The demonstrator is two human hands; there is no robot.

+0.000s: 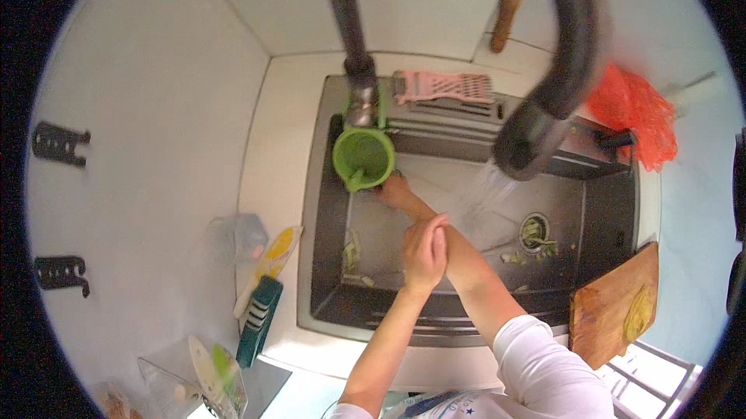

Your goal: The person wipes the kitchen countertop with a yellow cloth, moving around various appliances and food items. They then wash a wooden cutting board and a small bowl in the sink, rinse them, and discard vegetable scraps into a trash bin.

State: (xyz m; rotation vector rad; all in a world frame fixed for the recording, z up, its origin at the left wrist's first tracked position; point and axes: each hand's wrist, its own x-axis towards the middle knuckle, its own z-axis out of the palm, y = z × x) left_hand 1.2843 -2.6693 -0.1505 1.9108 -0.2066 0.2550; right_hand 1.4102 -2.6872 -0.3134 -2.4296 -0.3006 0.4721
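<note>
My right hand [396,190] reaches into a dark sink [431,174], at the lower rim of a green plastic cup or strainer [364,157]. Part of this hand is hidden, and its hold on the green vessel is unclear. My left hand [425,253] has curled fingers and lies across my right forearm [466,256]; whether it grips the arm cannot be told. The vessel sits below the metal end of a dark upright spout [362,105]. Water runs from a black curved faucet [527,139] into the sink, right of my hands.
Vegetable scraps [351,253] lie at the sink's left and in the drain [534,232]. A pink grater [446,87] rests on the back ledge. Around the sink are a red plastic bag [632,116], a wooden cutting board [612,308], a patterned knife [280,253] and a dark green slicer [259,321].
</note>
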